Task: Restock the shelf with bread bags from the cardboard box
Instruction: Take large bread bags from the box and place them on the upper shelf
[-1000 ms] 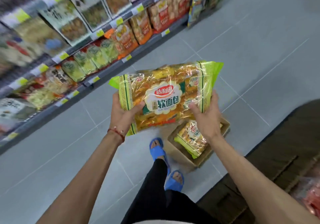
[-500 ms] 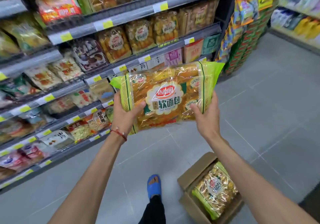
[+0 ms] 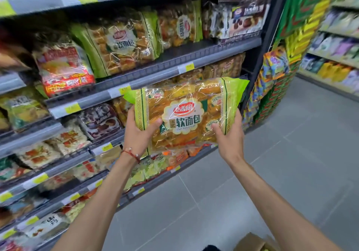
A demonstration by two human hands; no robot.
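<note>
I hold a green and clear bread bag (image 3: 186, 112) flat in front of me, its label facing up. My left hand (image 3: 138, 134) grips its left end with the thumb on top, and my right hand (image 3: 229, 136) grips its right end the same way. The bag hovers in front of the grey shelf (image 3: 174, 66) where matching bread bags (image 3: 124, 42) stand upright. A corner of the cardboard box (image 3: 252, 243) shows on the floor at the bottom edge.
Shelves packed with other snack bags run along the left, with a red-labelled bag (image 3: 64, 66) beside the bread. A green and yellow stacked display (image 3: 279, 75) stands at the shelf's right end. Grey tiled floor (image 3: 291, 163) lies to the right.
My view has lifted from the floor and box up to the shelves. Both hands have carried the bread bag upward and nearer the shelf of matching bags.
</note>
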